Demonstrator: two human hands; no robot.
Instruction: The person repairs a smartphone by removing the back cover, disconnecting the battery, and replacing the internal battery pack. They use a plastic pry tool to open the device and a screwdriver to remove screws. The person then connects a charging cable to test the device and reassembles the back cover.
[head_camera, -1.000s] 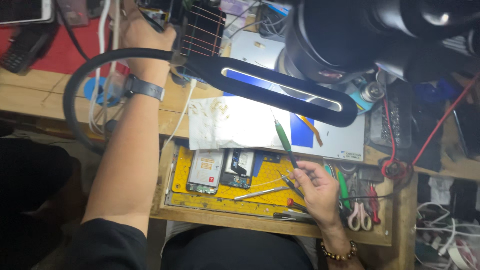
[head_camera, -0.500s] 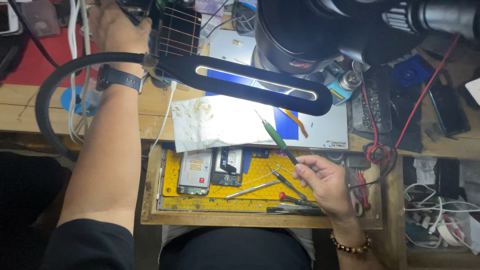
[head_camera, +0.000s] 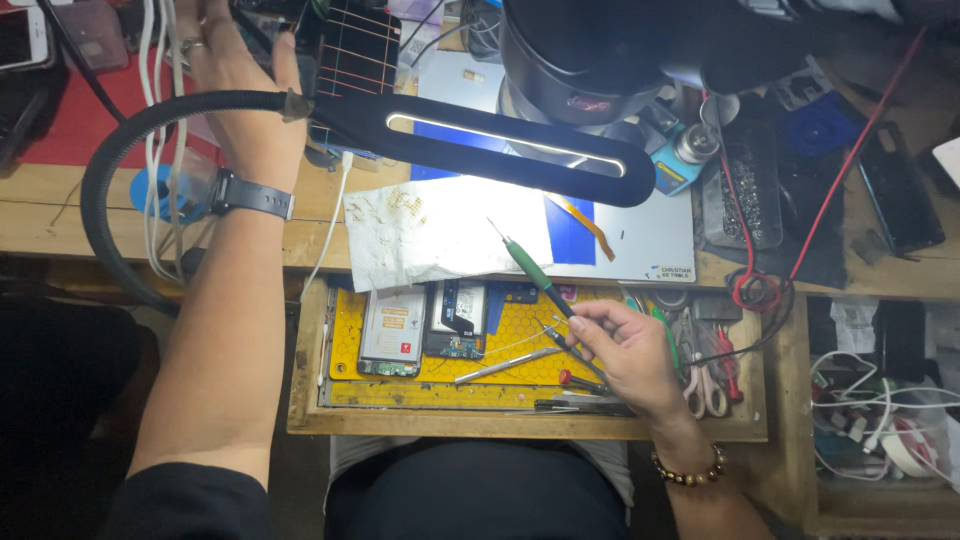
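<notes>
My right hand (head_camera: 630, 355) grips a green-handled screwdriver (head_camera: 530, 265) with its tip pointing up-left over a stained white paper towel (head_camera: 440, 235). The hand hovers over a yellow honeycomb mat (head_camera: 520, 345) in a wooden drawer tray. An opened phone (head_camera: 455, 320) and its back part (head_camera: 388, 328) lie on the mat, beside metal tweezers (head_camera: 505, 365). My left hand (head_camera: 235, 70), with a dark wristwatch and a ring, reaches far up to the bench's back, near a dark slatted object (head_camera: 355, 50). Whether it holds anything is hidden behind the lamp arm.
A black gooseneck lamp bar (head_camera: 500, 145) with a lit strip spans the bench. A large black microscope head (head_camera: 610, 50) hangs above. Scissors and small tools (head_camera: 700, 370) fill the tray's right side. A red cable (head_camera: 760, 290), white cables (head_camera: 155, 130) and clutter crowd the bench.
My left hand has reached further up and back along the bench. My right hand with the screwdriver has kept its place over the mat, shifting only slightly as the view moved.
</notes>
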